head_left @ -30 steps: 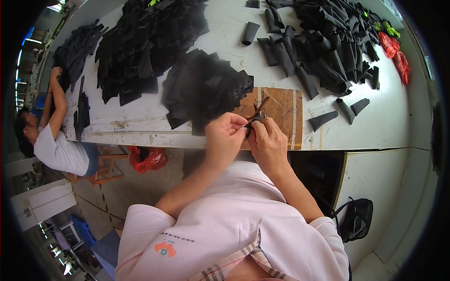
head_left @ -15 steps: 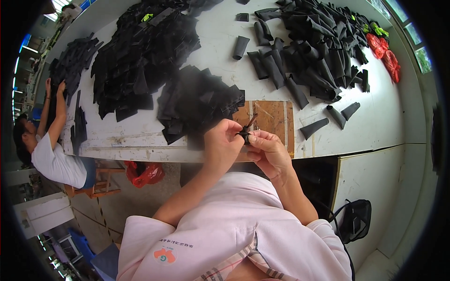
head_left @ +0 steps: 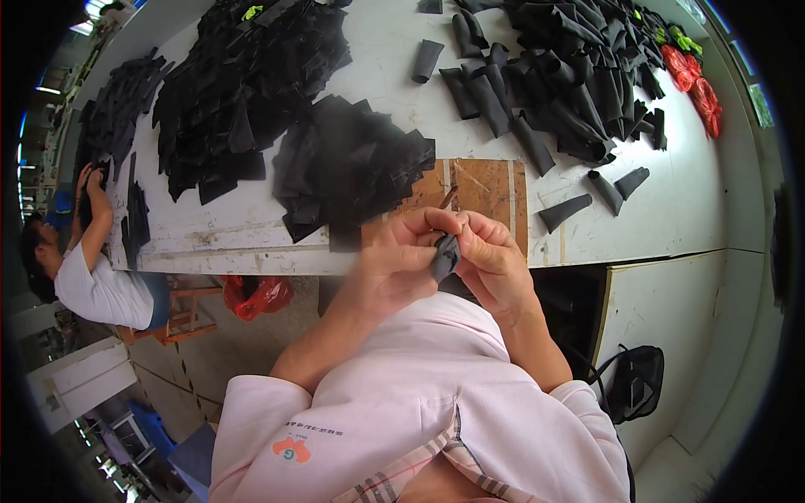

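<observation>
Just in front of the table edge, my left hand (head_left: 404,253) and my right hand (head_left: 496,258) are brought together. Between their fingertips they pinch a small black fabric piece (head_left: 445,258), bunched up and partly covered by the fingers. A thin brown stick (head_left: 449,196) pokes up beyond the fingertips; its lower end is hidden, so I cannot tell which hand has it. Under and beyond my hands lies a worn brown board (head_left: 490,197). A heap of flat black fabric pieces (head_left: 344,163) borders it on the left.
Rolled black fabric tubes (head_left: 553,92) pile up at the far right, with a few loose tubes (head_left: 565,213) closer. A larger heap of flat pieces (head_left: 226,109) spreads at far left. Red plastic bags (head_left: 694,84) lie by the right wall. Another person (head_left: 101,277) works at left.
My hands have come nearer to me and closer together, and more of the black fabric piece shows below the fingers. Less of the brown stick sticks out. The other person's arms have shifted.
</observation>
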Demonstrator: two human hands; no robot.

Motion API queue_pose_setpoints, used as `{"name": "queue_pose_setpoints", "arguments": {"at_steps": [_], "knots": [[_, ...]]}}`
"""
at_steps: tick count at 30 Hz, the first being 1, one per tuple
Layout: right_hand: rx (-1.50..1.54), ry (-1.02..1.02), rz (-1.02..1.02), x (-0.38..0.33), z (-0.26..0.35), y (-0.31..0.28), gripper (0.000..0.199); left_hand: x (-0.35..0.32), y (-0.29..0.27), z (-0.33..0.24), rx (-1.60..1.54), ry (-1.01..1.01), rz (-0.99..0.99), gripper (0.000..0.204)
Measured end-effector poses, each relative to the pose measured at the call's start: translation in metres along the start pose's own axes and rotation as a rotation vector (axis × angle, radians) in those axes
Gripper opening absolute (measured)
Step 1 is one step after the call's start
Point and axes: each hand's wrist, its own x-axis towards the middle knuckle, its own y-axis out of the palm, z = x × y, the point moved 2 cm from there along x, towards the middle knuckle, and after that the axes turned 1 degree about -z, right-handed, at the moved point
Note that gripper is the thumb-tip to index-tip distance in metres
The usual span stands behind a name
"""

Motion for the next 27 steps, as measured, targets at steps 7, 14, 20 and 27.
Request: {"name": "queue_pose_setpoints", "arguments": {"at_steps": [7, 14, 20, 27], "knots": [[-0.329, -0.437, -0.016, 0.001, 0.012, 0.008, 0.014, -0.004, 0.02, 0.007, 0.997, 0.531, -0.262, 0.035], [-1.159, -1.011, -0.138, -0.009, 0.026, 0.032, 0.012, -0.006, 0.022, 0.01, 1.207, 0.871, -0.379, 0.012], [-1.064, -0.855, -0.197, -0.006, 0.022, 0.03, 0.013, -0.013, 0.018, 0.001, 0.933, 0.716, -0.295, 0.014], [-0.589, -0.456, 0.08, -0.019, 0.038, 0.039, 0.02, -0.006, 0.036, -0.007, 0.172, 0.131, 0.259, 0.031]]}}
